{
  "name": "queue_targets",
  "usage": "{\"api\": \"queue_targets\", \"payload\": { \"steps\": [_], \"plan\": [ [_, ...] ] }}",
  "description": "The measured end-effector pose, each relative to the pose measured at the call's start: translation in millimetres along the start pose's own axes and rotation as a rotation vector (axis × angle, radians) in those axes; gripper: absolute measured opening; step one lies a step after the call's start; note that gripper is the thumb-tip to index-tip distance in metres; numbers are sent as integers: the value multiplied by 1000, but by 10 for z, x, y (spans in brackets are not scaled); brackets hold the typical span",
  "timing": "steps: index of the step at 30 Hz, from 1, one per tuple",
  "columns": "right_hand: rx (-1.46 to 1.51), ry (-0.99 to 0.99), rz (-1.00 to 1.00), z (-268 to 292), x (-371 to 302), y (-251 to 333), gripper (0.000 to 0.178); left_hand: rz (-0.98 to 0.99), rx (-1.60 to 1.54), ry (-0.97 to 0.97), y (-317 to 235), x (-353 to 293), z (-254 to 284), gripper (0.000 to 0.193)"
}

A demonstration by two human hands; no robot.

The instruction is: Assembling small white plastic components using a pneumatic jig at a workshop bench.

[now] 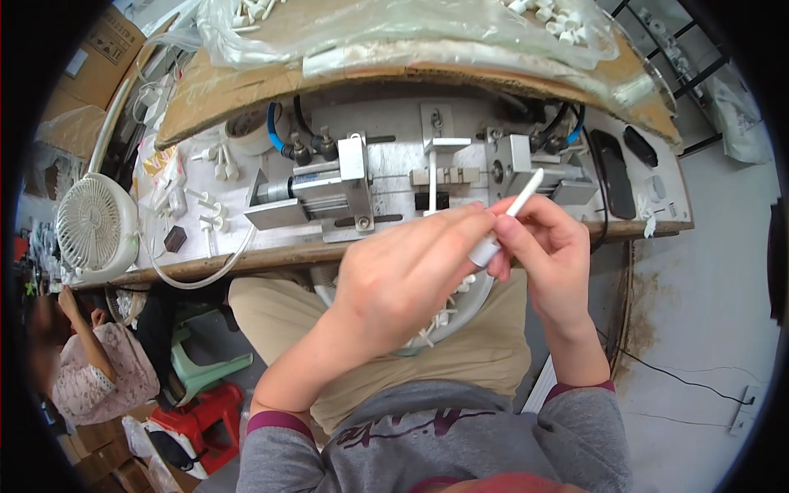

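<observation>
Both of my hands meet in front of the bench and grip one white plastic stem with a wider cap-like end (526, 194). My right hand (549, 246) pinches it between thumb and fingers, its thin tip pointing up and to the right. My left hand (403, 264) closes over the wider lower end and hides part of it. Just beyond is a metal clamping fixture (355, 177) with facing cylinders, and a white rod (432, 182) stands at its middle. Below my hands, a white basin (479, 311) in my lap holds several similar white plastic parts.
A white fan (97, 222) stands at the bench's left end, near loose white parts (215, 215) and a small dark block (175, 239). A black phone (612, 174) lies at right. Cardboard with plastic bags (411, 56) overhangs the fixture. Another person (103, 370) sits at far left.
</observation>
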State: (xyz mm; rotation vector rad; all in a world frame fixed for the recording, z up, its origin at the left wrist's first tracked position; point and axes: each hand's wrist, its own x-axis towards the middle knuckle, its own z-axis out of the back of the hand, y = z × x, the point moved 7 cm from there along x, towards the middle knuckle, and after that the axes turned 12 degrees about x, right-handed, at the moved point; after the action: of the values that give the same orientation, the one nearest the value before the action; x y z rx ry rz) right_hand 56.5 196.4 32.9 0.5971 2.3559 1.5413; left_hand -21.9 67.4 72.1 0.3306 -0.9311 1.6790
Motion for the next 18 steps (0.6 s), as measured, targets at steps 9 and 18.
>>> {"api": "queue_targets", "payload": {
  "steps": [9,18],
  "plan": [
    [-259,283,27,-473,557,223,21,-56,120,-254,54,111,387,45],
    [-903,181,713,-734,1218,975,26,114,139,-289,224,31,576,40]
  ]
}}
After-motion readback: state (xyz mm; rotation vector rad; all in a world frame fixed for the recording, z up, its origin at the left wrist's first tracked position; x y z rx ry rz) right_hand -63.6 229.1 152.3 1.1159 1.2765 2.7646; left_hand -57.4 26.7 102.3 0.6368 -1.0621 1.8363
